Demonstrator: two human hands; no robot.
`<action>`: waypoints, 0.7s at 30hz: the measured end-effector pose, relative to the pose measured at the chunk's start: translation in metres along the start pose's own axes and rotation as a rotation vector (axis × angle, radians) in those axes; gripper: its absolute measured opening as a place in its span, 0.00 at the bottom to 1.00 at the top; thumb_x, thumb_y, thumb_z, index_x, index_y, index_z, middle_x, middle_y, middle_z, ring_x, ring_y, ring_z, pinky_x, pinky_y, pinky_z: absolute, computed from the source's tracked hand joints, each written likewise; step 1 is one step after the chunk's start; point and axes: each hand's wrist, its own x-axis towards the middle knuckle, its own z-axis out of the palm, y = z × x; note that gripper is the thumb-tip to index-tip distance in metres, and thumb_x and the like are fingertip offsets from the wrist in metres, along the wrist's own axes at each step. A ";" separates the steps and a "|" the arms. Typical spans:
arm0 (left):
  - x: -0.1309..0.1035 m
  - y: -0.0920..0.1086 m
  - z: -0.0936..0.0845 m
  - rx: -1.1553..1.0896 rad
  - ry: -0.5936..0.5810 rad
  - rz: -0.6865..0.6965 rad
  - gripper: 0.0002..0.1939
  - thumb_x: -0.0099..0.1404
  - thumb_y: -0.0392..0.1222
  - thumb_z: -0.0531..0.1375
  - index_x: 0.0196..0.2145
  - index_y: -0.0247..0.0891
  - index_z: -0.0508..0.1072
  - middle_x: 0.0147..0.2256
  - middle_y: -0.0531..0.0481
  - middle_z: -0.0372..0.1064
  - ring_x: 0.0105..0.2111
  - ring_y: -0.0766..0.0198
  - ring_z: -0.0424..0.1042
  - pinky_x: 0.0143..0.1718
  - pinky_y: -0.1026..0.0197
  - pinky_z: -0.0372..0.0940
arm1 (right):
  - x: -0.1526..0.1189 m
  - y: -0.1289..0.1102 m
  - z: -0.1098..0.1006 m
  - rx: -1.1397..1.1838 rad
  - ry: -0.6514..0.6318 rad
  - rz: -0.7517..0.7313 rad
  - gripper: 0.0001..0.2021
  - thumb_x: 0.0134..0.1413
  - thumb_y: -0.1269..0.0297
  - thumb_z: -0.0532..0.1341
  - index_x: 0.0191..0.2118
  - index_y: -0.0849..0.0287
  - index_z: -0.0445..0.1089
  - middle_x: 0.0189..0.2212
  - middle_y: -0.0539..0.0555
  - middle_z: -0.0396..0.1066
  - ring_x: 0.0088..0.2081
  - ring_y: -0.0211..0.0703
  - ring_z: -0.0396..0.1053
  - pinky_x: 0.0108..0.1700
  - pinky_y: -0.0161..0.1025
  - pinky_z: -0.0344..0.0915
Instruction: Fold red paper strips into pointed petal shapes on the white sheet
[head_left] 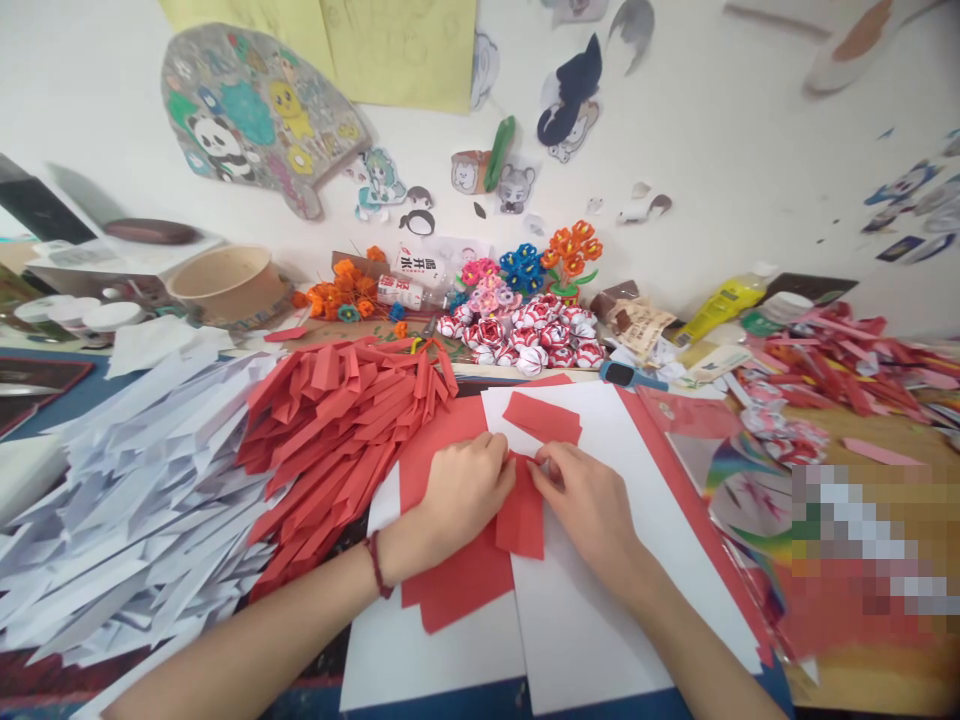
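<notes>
The left forearm extends from the lower left, the right forearm from the lower right; both converge centrally. The left hand is palm-down, fingers curled. The right hand brings thumb and index fingertip together. The hands are near each other.

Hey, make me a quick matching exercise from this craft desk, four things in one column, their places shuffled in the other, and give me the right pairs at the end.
Things:
1. Folded red strips
2. Dark red bracelet
3. Panda picture
4. Lower small red paper

Places:
A. Around the left wrist
B. At the fingers of the left hand and right hand
C. Piled beside the folded white strips
D. Up on the wall

Right pairs: 1-C, 2-A, 3-D, 4-B.
</notes>
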 end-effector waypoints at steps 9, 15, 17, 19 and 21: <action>-0.003 -0.010 0.007 0.129 0.049 0.312 0.10 0.68 0.32 0.49 0.31 0.38 0.67 0.30 0.49 0.66 0.28 0.64 0.65 0.25 0.61 0.54 | -0.006 -0.006 0.004 -0.253 0.123 -0.238 0.13 0.60 0.74 0.53 0.26 0.57 0.67 0.24 0.50 0.67 0.26 0.40 0.62 0.30 0.39 0.52; -0.005 -0.015 0.004 0.202 0.026 0.418 0.10 0.70 0.32 0.48 0.38 0.37 0.68 0.32 0.48 0.66 0.28 0.63 0.65 0.27 0.61 0.58 | -0.009 -0.006 0.003 -0.268 0.161 -0.297 0.14 0.61 0.76 0.52 0.28 0.58 0.70 0.23 0.51 0.67 0.27 0.41 0.63 0.32 0.40 0.54; -0.006 -0.016 0.006 0.208 0.029 0.426 0.11 0.71 0.33 0.47 0.40 0.36 0.68 0.34 0.48 0.66 0.29 0.63 0.65 0.28 0.60 0.59 | -0.010 -0.006 0.003 -0.231 0.149 -0.290 0.13 0.62 0.74 0.52 0.31 0.58 0.72 0.25 0.52 0.70 0.29 0.42 0.65 0.33 0.40 0.55; -0.006 -0.017 0.008 0.193 0.034 0.424 0.11 0.72 0.34 0.46 0.42 0.36 0.68 0.35 0.48 0.66 0.30 0.63 0.66 0.28 0.60 0.60 | -0.012 -0.006 0.003 -0.168 0.133 -0.256 0.12 0.64 0.71 0.52 0.35 0.58 0.73 0.29 0.53 0.71 0.30 0.42 0.66 0.34 0.40 0.58; -0.007 -0.017 0.009 0.159 0.035 0.409 0.12 0.72 0.35 0.46 0.44 0.37 0.68 0.36 0.48 0.66 0.32 0.62 0.67 0.29 0.60 0.61 | -0.014 -0.004 0.003 -0.107 0.118 -0.214 0.13 0.65 0.69 0.51 0.37 0.57 0.73 0.31 0.53 0.72 0.32 0.42 0.67 0.35 0.39 0.59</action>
